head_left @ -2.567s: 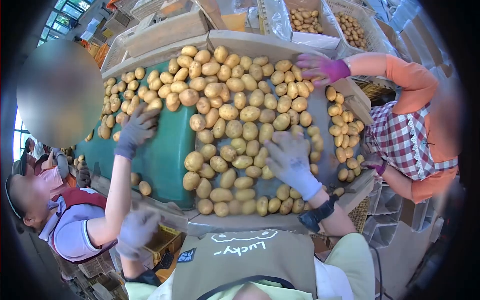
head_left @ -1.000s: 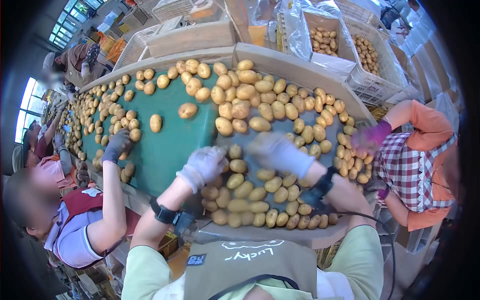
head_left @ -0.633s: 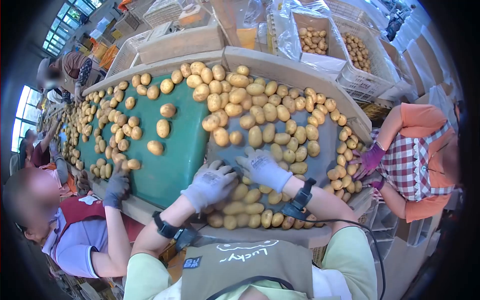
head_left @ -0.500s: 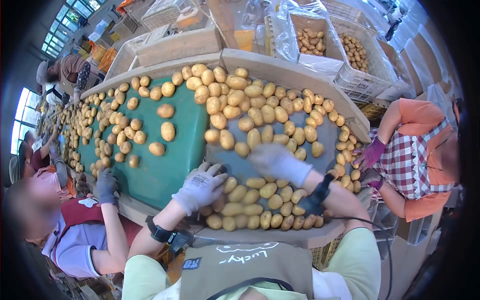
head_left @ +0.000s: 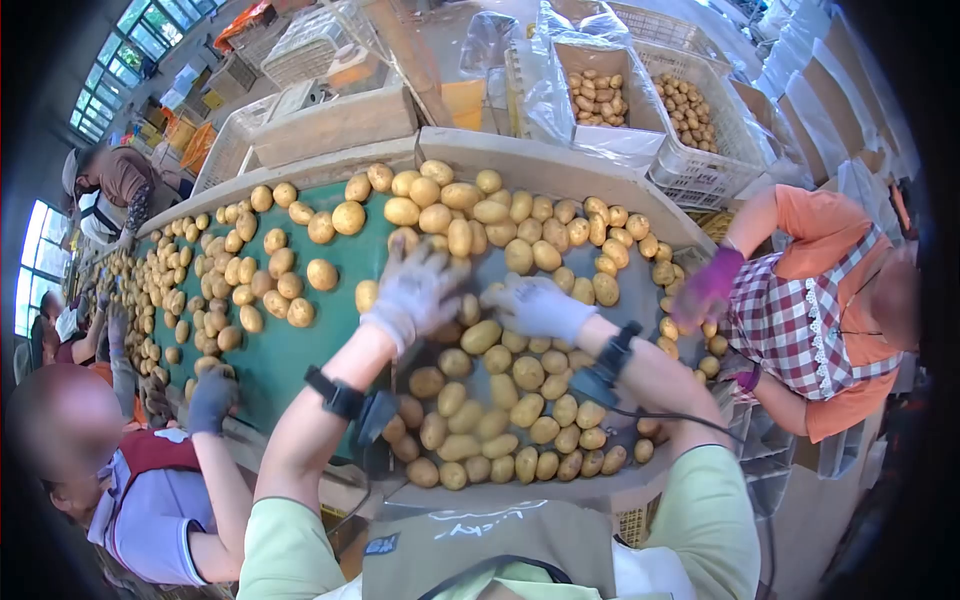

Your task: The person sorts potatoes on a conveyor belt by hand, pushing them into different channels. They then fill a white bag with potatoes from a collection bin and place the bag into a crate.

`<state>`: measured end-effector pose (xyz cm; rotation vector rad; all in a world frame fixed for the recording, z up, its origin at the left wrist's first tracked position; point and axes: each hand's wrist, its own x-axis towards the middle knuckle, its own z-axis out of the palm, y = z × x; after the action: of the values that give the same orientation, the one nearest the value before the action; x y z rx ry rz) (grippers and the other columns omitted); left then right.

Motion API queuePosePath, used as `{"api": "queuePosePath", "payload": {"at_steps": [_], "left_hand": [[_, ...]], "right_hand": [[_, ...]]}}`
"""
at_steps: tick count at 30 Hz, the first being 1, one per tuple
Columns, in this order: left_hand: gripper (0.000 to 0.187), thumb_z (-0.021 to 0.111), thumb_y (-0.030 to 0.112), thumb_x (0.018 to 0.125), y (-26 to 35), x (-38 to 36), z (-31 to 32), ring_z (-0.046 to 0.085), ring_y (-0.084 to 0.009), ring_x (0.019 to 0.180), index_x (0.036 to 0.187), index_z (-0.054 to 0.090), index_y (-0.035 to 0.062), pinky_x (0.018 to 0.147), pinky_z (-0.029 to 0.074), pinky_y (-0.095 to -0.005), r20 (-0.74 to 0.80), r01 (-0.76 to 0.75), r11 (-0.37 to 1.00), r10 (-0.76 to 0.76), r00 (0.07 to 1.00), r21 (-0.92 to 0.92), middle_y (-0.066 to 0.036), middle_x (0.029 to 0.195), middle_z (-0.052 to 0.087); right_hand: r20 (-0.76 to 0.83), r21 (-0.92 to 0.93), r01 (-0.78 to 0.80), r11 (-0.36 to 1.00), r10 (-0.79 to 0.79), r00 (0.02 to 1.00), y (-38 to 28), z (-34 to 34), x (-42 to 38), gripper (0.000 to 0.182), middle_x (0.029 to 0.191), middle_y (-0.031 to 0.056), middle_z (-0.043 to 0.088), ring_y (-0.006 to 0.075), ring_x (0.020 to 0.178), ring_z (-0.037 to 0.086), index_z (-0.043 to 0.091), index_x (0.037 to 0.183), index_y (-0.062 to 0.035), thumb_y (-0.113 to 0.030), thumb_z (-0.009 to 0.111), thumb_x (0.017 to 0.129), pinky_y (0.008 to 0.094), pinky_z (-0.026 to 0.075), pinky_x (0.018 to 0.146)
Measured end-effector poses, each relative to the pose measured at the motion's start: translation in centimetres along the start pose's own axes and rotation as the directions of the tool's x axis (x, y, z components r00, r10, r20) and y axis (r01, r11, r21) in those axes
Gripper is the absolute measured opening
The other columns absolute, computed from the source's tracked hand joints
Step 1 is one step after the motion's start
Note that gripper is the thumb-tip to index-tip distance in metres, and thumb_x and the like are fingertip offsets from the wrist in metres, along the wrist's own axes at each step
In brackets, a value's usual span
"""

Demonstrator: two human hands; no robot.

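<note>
Many potatoes (head_left: 528, 373) lie on the grey sorting surface, and more are spread over the green belt (head_left: 345, 270). My left hand (head_left: 418, 290), in a pale glove, is over potatoes where the belt meets the grey surface, its fingers spread and pointing away from me. To its right, my right hand (head_left: 535, 305), also gloved, rests low among the potatoes with its fingers towards the left hand. Its fingers look spread, and nothing shows gripped in either hand. Potatoes lie close in front of and below both hands.
A co-worker (head_left: 800, 310) in purple gloves reaches in from the right. Another co-worker (head_left: 165, 490) in grey gloves works at the left edge. Beyond the raised wooden rim (head_left: 560, 165) stand a potato-filled box (head_left: 640, 143) and a crate (head_left: 705, 175). A cable hangs from my right wrist.
My left hand has moved forward from the near edge onto the potatoes. My right hand has shifted slightly. More potatoes lie gathered on the near grey surface. The camera view has shifted somewhat.
</note>
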<state>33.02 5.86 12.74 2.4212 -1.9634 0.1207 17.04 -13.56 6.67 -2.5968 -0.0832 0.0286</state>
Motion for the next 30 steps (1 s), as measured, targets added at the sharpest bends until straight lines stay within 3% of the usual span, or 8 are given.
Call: {"api": "queuePosePath", "payload": {"at_steps": [3,5,12,17,20,24,28,30], "left_hand": [[0.054,0.075,0.039,0.085,2.3,-2.4,-0.2,0.058,-0.0334,0.123,0.135,0.069,0.0191,0.112,0.042,-0.0598,0.074,-0.048,0.997,0.053,0.996,-0.068,-0.011,0.118,0.066],[0.069,0.075,0.042,0.084,3.9,-3.9,0.1,0.06,-0.0343,0.116,0.144,0.059,0.0127,0.102,0.049,-0.0525,0.222,0.09,0.975,-0.043,0.974,-0.203,-0.012,0.115,0.067],[0.054,0.069,0.045,0.091,5.6,-7.8,-2.8,0.061,-0.0363,0.114,0.135,0.067,0.0138,0.094,0.054,-0.0496,0.349,-0.02,0.934,0.154,0.924,-0.356,-0.013,0.122,0.065],[0.042,0.069,0.042,0.09,5.9,-12.9,-5.9,0.059,-0.0366,0.124,0.125,0.073,0.0177,0.099,0.051,-0.0534,0.373,0.02,0.948,0.105,0.922,-0.317,-0.012,0.132,0.064],[0.035,0.07,0.04,0.09,5.1,-15.8,-6.6,0.055,-0.0379,0.132,0.117,0.077,0.0175,0.101,0.051,-0.054,0.325,-0.003,0.941,0.12,0.938,-0.339,-0.012,0.13,0.064],[0.03,0.071,0.035,0.089,4.0,-18.6,-8.1,0.052,-0.0406,0.138,0.112,0.08,0.017,0.102,0.051,-0.0531,0.304,0.04,0.948,0.06,0.951,-0.315,-0.01,0.125,0.066],[0.028,0.073,0.034,0.088,2.7,-21.1,-9.2,0.051,-0.0414,0.139,0.109,0.081,0.0166,0.102,0.051,-0.0538,0.278,0.075,0.947,0.015,0.961,-0.312,-0.007,0.122,0.068],[0.024,0.073,0.033,0.089,2.4,-21.1,-9.3,0.052,-0.0418,0.138,0.102,0.082,0.0157,0.102,0.051,-0.0536,0.308,0.107,0.953,-0.015,0.951,-0.283,-0.007,0.123,0.068]], "right_hand": [[-0.07,-0.424,-0.109,0.899,0.088,0.994,0.6,-7.0,-0.9,0.037,0.111,0.0209,0.065,0.0399,0.107,0.065,0.065,0.125,-0.0043,-0.017,0.065,0.09,0.0495,0.054,0.089],[-0.669,-0.156,-0.315,0.936,0.135,0.731,7.4,-9.6,-1.3,0.035,0.116,0.0182,0.067,0.0381,0.1,0.067,0.064,0.127,-0.0111,-0.024,0.065,0.094,0.0524,0.055,0.085],[-0.217,-0.218,-0.304,0.927,0.258,0.941,-3.0,3.8,-3.0,0.089,0.166,0.0321,0.03,0.0528,0.148,0.038,0.033,0.165,-0.0181,-0.054,0.068,0.092,0.071,0.025,0.12],[0.039,-0.077,-0.035,0.996,0.038,0.999,-4.1,-0.7,-9.3,0.081,0.15,0.0251,0.046,0.0454,0.128,0.051,0.053,0.152,-0.0184,-0.054,0.076,0.082,0.0625,0.037,0.109],[-0.237,-0.163,-0.509,0.845,0.467,0.852,0.0,1.1,-11.3,0.078,0.16,0.0274,0.037,0.0453,0.13,0.051,0.056,0.149,-0.0283,-0.052,0.079,0.079,0.064,0.036,0.11],[-0.001,-0.168,-0.042,0.985,0.042,0.999,-9.0,3.4,-14.6,0.068,0.159,0.0272,0.04,0.0477,0.139,0.045,0.054,0.153,-0.0271,-0.044,0.07,0.089,0.0669,0.021,0.122],[-0.339,-0.213,-0.513,0.832,0.429,0.837,-7.8,4.3,-14.4,0.072,0.153,0.0195,0.05,0.0425,0.14,0.046,0.054,0.154,-0.0295,-0.042,0.075,0.085,0.0674,0.024,0.12],[-0.283,-0.039,-0.29,0.956,0.268,0.921,-12.4,5.0,-11.4,0.071,0.15,0.0172,0.052,0.0403,0.136,0.048,0.056,0.152,-0.0266,-0.04,0.075,0.085,0.0664,0.028,0.118]]}}
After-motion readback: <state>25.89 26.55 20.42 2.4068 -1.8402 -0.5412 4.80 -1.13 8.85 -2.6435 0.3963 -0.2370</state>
